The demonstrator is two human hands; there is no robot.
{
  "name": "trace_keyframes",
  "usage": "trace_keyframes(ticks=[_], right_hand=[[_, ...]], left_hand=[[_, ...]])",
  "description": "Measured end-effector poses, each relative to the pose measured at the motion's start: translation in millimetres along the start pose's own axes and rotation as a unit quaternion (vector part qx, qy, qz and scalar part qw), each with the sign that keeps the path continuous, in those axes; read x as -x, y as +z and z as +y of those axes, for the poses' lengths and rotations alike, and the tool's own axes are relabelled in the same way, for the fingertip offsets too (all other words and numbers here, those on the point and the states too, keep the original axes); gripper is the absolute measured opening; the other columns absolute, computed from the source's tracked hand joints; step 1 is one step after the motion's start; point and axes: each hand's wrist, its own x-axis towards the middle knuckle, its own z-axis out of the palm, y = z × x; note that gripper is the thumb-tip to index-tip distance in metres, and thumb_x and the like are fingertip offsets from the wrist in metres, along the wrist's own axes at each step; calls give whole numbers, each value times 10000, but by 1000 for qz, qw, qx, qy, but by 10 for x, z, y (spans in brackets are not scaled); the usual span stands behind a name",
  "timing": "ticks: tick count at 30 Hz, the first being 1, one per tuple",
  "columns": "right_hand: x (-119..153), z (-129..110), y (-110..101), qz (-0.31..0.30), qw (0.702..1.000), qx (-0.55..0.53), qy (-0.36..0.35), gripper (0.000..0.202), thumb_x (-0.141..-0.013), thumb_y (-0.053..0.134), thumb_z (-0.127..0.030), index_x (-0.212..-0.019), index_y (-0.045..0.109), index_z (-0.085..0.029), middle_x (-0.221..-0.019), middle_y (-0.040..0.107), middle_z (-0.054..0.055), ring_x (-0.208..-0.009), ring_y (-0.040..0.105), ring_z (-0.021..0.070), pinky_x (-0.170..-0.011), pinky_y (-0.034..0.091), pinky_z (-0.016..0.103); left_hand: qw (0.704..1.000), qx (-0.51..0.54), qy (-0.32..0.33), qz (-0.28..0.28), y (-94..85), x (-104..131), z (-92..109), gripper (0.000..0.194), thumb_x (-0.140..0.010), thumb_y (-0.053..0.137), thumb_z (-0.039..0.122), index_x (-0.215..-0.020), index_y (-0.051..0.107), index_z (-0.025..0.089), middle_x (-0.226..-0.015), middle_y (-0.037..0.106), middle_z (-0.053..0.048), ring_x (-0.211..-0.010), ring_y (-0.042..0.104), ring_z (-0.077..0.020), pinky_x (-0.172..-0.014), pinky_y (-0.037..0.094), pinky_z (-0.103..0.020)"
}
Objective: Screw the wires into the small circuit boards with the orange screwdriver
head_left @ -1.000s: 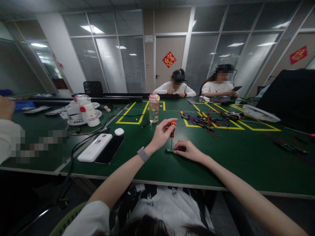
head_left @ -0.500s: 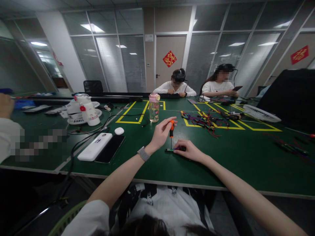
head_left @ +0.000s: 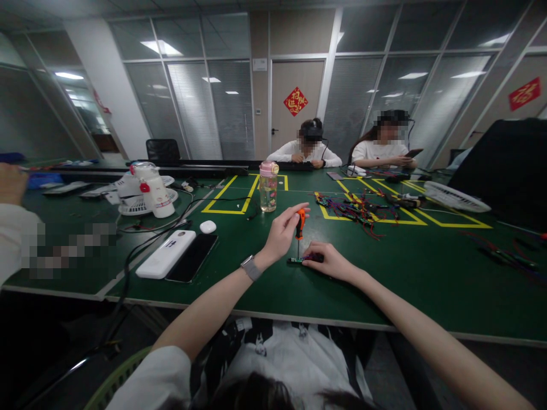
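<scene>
An orange-and-black screwdriver [head_left: 300,225] stands almost upright in front of me, its tip down on a small circuit board [head_left: 294,261]. My left hand [head_left: 282,232], with a grey watch on the wrist, is closed around the screwdriver's handle. On the green table my right hand [head_left: 329,261] pinches the right end of the board, and its fingers hide part of it. Dark wires seem to bunch under those fingers. Any screw at the tip is too small to make out.
A pink-lidded bottle [head_left: 268,187] stands beyond my left hand. To the left lie a white power bank [head_left: 166,254], a black phone [head_left: 192,258] and a white case [head_left: 207,227]. Wired boards [head_left: 354,209] are piled at right. Two people sit opposite; a sleeve [head_left: 19,239] shows at left.
The screwdriver's handle leans very slightly more to the right. Both hands keep their hold, and the whole view has shifted a little.
</scene>
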Motion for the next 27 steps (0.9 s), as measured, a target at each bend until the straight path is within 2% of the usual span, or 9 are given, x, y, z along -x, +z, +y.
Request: trace_keyframes(ticks=[2,4,7,11,14,17,20,23,27], right_hand=[[-2,-2,-1,-1,1000,-3,1,188,-839,644,-351,-840,691,-168,-790,625,45,-711,580,155,-645,452,263],[-4,0,-1,-3,1000,-4,0,190,-841,642,-351,-844,692,-167,-792,626,46,-710,581,154,-642,450,261],[-4,9,0,-4,1000,-1,1,194,-842,641,-351,-846,694,-165,-790,623,46,-713,582,155,-639,443,258],[-2,27,6,-4,1000,1,-1,197,-840,643,-358,-844,690,-166,-786,624,40,-713,580,152,-640,439,254],[1,34,9,-4,1000,1,-3,201,-842,641,-361,-851,692,-166,-798,630,43,-723,584,154,-650,442,256],[2,29,6,-5,1000,-1,-3,203,-846,638,-359,-860,698,-166,-811,633,49,-728,585,155,-661,449,261],[-1,20,2,-7,1000,-1,1,204,-845,637,-360,-862,700,-166,-810,632,51,-711,579,153,-652,448,263],[-3,19,1,-8,1000,-4,2,202,-844,637,-360,-859,699,-168,-809,635,52,-711,582,155,-651,451,266],[-1,20,5,-4,1000,-10,2,208,-843,639,-367,-856,698,-168,-819,641,57,-747,593,167,-683,466,278]], left_hand=[[999,36,-15,-8,6,-3,-7,349,-966,421,318,-1271,548,205,-1223,617,-103,-1069,622,-195,-836,534,-289],[999,41,-23,1,6,-11,-10,338,-949,463,311,-1250,561,194,-1174,637,-106,-1000,643,-182,-804,540,-274],[999,-11,-8,34,-6,-24,-12,256,-889,574,294,-1116,635,193,-1026,642,-71,-875,628,-143,-758,529,-241],[993,-84,21,74,-25,-30,-11,144,-824,665,285,-935,666,194,-950,575,-34,-888,571,-135,-759,506,-224],[994,-84,19,70,-31,-23,-7,180,-873,604,302,-1012,668,208,-996,574,-44,-922,569,-140,-762,500,-224],[998,-40,10,38,-33,-19,-2,282,-948,468,298,-1167,630,226,-1113,601,-64,-957,603,-146,-812,507,-254],[1000,5,2,18,-33,-20,12,321,-961,430,281,-1230,594,219,-1160,628,-76,-956,639,-155,-838,517,-286],[1000,16,-3,22,-27,-23,35,318,-946,465,288,-1221,597,199,-1086,656,-82,-886,652,-146,-788,529,-274],[997,-51,19,48,-19,-19,40,232,-878,597,303,-1074,672,203,-941,623,-48,-831,608,-127,-725,511,-231]])
